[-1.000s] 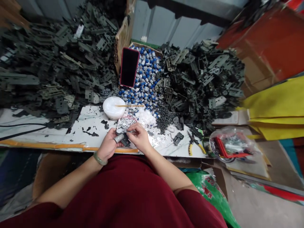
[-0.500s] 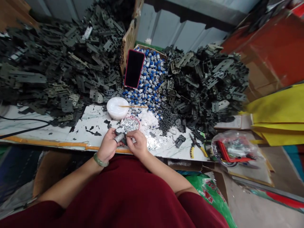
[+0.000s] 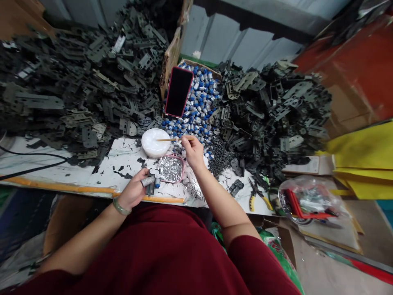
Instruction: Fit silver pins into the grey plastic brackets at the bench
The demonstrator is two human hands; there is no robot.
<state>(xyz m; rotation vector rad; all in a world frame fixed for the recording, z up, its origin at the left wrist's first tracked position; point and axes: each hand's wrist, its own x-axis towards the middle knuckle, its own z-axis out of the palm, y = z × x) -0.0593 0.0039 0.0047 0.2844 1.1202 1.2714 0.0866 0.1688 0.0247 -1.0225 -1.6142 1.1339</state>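
Note:
Near the table's front edge, my left hand [image 3: 135, 190] is closed around a dark metal bracket [image 3: 150, 189] with a blue-and-silver cylinder [image 3: 157, 181] at its right side. A green bangle circles that wrist, and a grey wrap covers one finger. My right hand [image 3: 193, 151] pinches the end of a thin wooden stick [image 3: 167, 140]. The stick's other end lies in a white bowl [image 3: 150, 150] of whitish stuff. Between the hands sits a pink-rimmed tray [image 3: 183, 167] full of small silver pins. White pieces under my right forearm are partly hidden.
Dark metal brackets are heaped at left [image 3: 76, 90] and right [image 3: 276, 102]. Between them lie many blue-and-silver cylinders [image 3: 201, 94], with a phone [image 3: 179, 92] propped in front. Yellow-handled pliers [image 3: 258, 196] and a plastic bag [image 3: 310, 200] lie at right.
My right hand has left the bracket, moved up and taken hold of the wooden stick. My left hand still holds the bracket, a little further left.

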